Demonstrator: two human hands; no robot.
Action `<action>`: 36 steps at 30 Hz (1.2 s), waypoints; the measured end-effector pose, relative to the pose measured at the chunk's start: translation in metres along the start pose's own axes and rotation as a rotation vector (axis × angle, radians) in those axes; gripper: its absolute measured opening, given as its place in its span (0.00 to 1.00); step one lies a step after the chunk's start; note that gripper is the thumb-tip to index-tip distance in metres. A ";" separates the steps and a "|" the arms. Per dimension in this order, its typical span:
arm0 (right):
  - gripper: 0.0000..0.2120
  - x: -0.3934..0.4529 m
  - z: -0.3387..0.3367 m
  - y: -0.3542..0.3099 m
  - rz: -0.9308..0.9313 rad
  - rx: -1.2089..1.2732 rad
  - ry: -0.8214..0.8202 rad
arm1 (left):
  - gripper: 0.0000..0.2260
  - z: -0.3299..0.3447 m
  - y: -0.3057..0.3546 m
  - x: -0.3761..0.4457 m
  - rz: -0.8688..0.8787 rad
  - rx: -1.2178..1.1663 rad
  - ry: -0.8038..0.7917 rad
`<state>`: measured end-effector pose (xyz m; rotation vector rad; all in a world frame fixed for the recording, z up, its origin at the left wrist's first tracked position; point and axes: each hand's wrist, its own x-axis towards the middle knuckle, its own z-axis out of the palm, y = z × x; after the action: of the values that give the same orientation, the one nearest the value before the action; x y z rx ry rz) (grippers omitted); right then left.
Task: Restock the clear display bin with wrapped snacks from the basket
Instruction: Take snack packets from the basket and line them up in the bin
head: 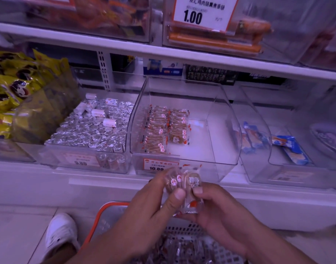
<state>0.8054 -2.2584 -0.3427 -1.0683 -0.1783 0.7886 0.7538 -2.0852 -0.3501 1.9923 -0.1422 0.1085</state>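
I see my left hand (144,204) and right hand (216,204) together pinching a small stack of wrapped snacks (184,184), fingers curled around it, above the orange-rimmed basket (98,216) and just below the clear display bin (228,130), which is partly filled along its left side. The slick wrappers could slide apart and spill as I lift them over the bin's front lip.

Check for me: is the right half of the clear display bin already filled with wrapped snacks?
No: the wrapped snacks lie in rows on the left side of the clear display bin, and its right side shows bare floor.
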 end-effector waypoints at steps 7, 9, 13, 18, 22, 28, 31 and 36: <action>0.24 0.011 -0.010 -0.057 -0.164 -0.273 0.213 | 0.17 -0.046 -0.012 0.022 0.174 0.234 0.380; 0.22 0.034 -0.013 -0.084 -0.245 -0.810 0.393 | 0.16 -0.060 -0.016 0.031 0.196 0.379 0.455; 0.12 0.097 -0.023 -0.113 -0.186 -1.659 0.374 | 0.18 -0.061 -0.023 0.035 0.245 0.563 0.406; 0.11 0.152 -0.039 -0.096 -0.058 -2.057 0.107 | 0.18 -0.066 -0.034 0.040 0.154 0.600 0.412; 0.19 0.159 -0.054 -0.079 -0.225 -2.255 0.059 | 0.19 -0.075 -0.039 0.043 0.082 0.551 0.427; 0.36 0.156 -0.065 -0.069 0.125 -2.308 -0.019 | 0.19 -0.075 -0.038 0.043 0.089 0.555 0.430; 0.40 0.157 -0.062 -0.065 0.229 -2.272 -0.058 | 0.20 -0.073 -0.038 0.041 0.085 0.568 0.426; 0.41 0.157 -0.062 -0.066 0.141 -2.223 -0.024 | 0.21 -0.070 -0.039 0.040 0.070 0.566 0.417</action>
<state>0.9813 -2.2155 -0.3544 -3.1378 -1.1680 0.4654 0.7986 -2.0076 -0.3502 2.4735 0.1018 0.6669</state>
